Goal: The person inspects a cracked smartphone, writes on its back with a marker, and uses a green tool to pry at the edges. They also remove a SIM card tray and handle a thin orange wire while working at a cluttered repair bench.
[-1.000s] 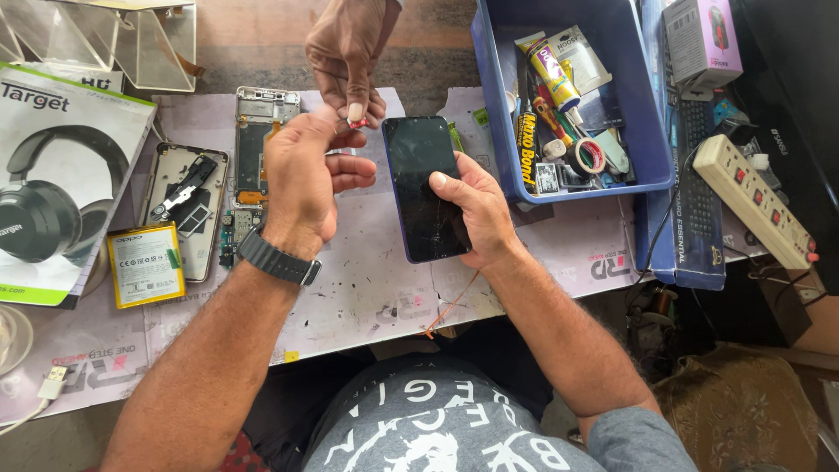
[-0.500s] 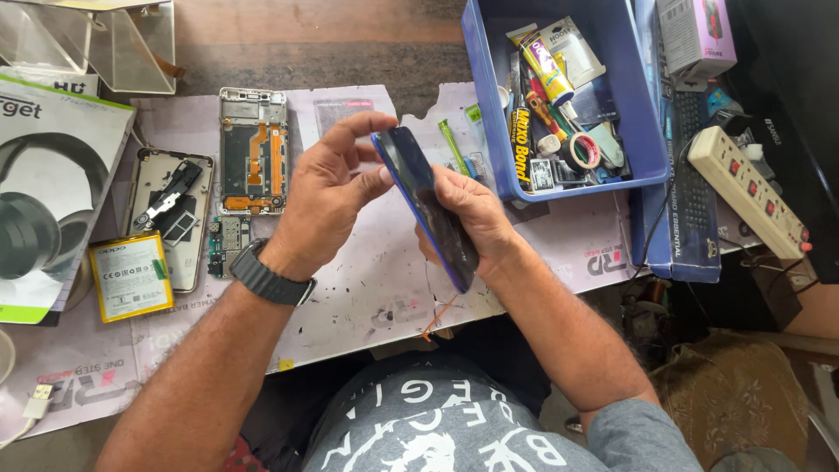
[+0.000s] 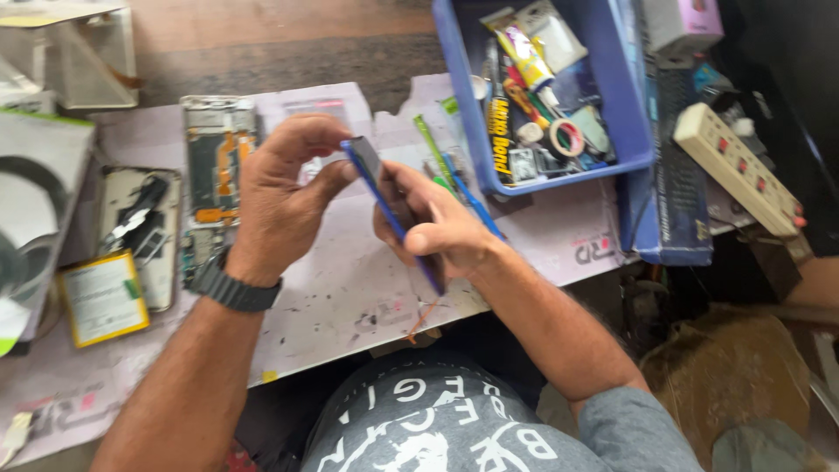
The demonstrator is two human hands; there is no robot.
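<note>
I am looking down at a stained pale worktop [image 3: 350, 288] cluttered with phone parts. Above it, both hands are gripping a dark phone [image 3: 391, 210] with a blue edge, tilted on its side: the left hand [image 3: 280, 205] is pinching its top end while the right hand [image 3: 433, 227] is clamping its lower half. An opened phone frame [image 3: 218, 157] is lying just left, a yellow battery [image 3: 103, 297] further left, and a blue tray [image 3: 559, 87] of tools is sitting to the right.
</note>
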